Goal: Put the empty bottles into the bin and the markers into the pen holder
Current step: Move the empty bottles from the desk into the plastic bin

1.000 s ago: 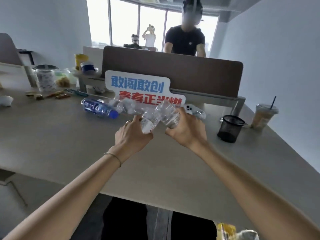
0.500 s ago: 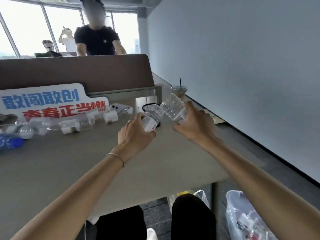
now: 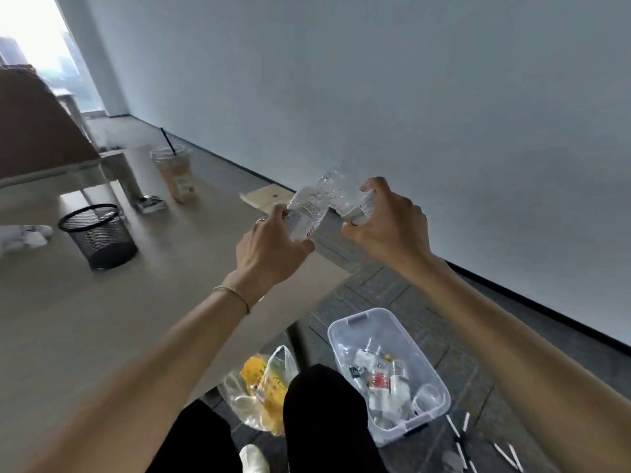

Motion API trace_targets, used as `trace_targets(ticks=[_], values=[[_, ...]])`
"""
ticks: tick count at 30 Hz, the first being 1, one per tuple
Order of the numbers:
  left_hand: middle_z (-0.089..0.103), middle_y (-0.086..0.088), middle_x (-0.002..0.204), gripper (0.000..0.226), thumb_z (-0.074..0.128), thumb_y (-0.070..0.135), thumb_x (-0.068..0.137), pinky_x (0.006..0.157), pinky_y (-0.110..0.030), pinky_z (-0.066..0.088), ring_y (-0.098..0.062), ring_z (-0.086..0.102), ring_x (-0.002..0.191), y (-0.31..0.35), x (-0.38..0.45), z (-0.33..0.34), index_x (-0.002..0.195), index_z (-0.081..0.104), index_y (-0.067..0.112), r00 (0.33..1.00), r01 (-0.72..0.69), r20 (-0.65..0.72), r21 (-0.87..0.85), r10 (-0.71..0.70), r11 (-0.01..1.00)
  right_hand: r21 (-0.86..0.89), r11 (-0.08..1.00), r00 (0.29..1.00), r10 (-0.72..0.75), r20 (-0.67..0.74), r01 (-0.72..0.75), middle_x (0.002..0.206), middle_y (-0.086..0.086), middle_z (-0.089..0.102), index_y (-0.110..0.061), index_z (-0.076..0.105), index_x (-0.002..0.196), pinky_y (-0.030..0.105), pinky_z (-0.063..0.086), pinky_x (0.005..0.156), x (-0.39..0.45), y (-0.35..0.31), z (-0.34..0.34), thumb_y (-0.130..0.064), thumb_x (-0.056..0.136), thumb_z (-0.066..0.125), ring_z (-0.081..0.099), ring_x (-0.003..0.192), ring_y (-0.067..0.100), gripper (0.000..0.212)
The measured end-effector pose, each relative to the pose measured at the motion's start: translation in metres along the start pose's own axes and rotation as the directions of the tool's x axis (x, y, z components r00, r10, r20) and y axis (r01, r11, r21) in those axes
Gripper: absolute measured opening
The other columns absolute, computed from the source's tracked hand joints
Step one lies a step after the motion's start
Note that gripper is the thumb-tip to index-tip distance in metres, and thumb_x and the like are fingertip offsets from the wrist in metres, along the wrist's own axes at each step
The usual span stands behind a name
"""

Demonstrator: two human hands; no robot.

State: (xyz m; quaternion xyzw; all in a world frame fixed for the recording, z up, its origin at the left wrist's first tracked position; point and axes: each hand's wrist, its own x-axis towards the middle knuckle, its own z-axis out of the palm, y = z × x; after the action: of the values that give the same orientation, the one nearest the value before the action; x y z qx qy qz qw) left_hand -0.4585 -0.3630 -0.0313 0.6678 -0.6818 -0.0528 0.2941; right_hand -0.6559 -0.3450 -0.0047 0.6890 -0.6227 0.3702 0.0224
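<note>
The left hand (image 3: 269, 249) is clamped around a clear, ribbed plastic bottle (image 3: 305, 213) with a white label, its body slanting up and away from the fingers. The right hand (image 3: 387, 225) is closed on a second clear bottle (image 3: 355, 208), gripped near its labelled end; the two bottles nearly meet between the hands, and whether they touch cannot be told. Both hands are raised over the far corner of the pale, smooth bench (image 3: 102, 319).

Below the right hand, on the dark tiled floor, stands a translucent rectangular plastic bin (image 3: 345, 327) with rounded corners, already holding several crumpled clear bottles. Just beside it, below the left hand, lies a thin plastic bag (image 3: 269, 380) with yellow contents. Beyond the bin, under the right forearm, several slim white markers (image 3: 503, 450) with dark tips lie scattered on the floor.

To the left of the left hand, on the bench, sits a round black wire-mesh pen holder (image 3: 99, 235). Further off beyond it stands a clear plastic cup (image 3: 177, 179) of tan drink with a dark straw.
</note>
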Motion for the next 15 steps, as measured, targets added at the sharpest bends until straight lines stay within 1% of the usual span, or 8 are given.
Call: trace_targets(ticks=[2,4,6,9,12,15], values=[[0.068,-0.004,0.117,0.068,0.068,0.054,0.077,0.078,-0.037,0.047,-0.034,0.065,0.1,0.025,0.005,0.022,0.137,0.043,0.032,0.999,-0.035,0.03,-0.023,0.035,0.999,-0.019,0.999,0.998,0.036,-0.043,-0.037,0.106,0.002,0.073,-0.023,0.049,0.131,0.032,0.039,0.072,-0.001,0.026,-0.012,-0.05,0.077,0.075,0.068,0.094,0.03,0.065],[0.069,-0.003,0.116,0.069,0.065,0.057,0.076,0.082,-0.04,0.052,-0.033,0.066,0.098,0.049,0.007,0.044,0.136,0.041,0.034,0.994,-0.074,0.079,-0.043,0.077,0.996,-0.027,0.997,0.994,0.074,-0.078,-0.076,0.103,0.001,0.072,-0.023,0.05,0.129,0.031,0.039,0.071,-0.004,0.05,-0.023,-0.05,0.076,0.075,0.067,0.09,0.028,0.065],[0.068,-0.003,0.116,0.07,0.064,0.06,0.074,0.085,-0.042,0.053,-0.032,0.066,0.098,0.071,0.008,0.065,0.136,0.04,0.034,0.987,-0.099,0.124,-0.061,0.106,0.993,-0.027,0.993,0.989,0.111,-0.097,-0.114,0.104,-0.001,0.072,-0.022,0.05,0.129,0.032,0.042,0.071,-0.007,0.073,-0.031,-0.05,0.075,0.075,0.067,0.089,0.028,0.065],[0.067,-0.002,0.116,0.068,0.065,0.057,0.076,0.08,-0.039,0.048,-0.031,0.064,0.099,0.101,0.011,0.092,0.135,0.042,0.032,0.977,-0.106,0.174,-0.101,0.123,0.989,-0.012,0.979,0.973,0.2,-0.117,-0.203,0.108,-0.002,0.072,-0.024,0.05,0.128,0.036,0.05,0.076,-0.013,0.104,-0.038,-0.049,0.074,0.075,0.067,0.092,0.029,0.065],[0.066,-0.002,0.117,0.067,0.066,0.055,0.078,0.076,-0.036,0.041,-0.028,0.06,0.097,0.125,0.013,0.116,0.136,0.043,0.03,0.97,-0.088,0.212,-0.148,0.119,0.985,0.07,0.955,0.945,0.296,-0.135,-0.289,0.106,-0.006,0.072,-0.026,0.052,0.125,0.038,0.053,0.078,-0.021,0.134,-0.036,-0.049,0.075,0.075,0.068,0.091,0.026,0.06],[0.066,-0.003,0.119,0.07,0.067,0.056,0.078,0.078,-0.037,0.044,-0.029,0.062,0.1,0.134,0.01,0.147,0.138,0.042,0.029,0.952,-0.068,0.286,-0.154,0.11,0.986,0.157,0.919,0.919,0.38,-0.104,-0.363,0.1,-0.009,0.072,-0.025,0.054,0.123,0.033,0.05,0.073,-0.031,0.16,-0.025,-0.052,0.078,0.076,0.068,0.087,0.02,0.057]])
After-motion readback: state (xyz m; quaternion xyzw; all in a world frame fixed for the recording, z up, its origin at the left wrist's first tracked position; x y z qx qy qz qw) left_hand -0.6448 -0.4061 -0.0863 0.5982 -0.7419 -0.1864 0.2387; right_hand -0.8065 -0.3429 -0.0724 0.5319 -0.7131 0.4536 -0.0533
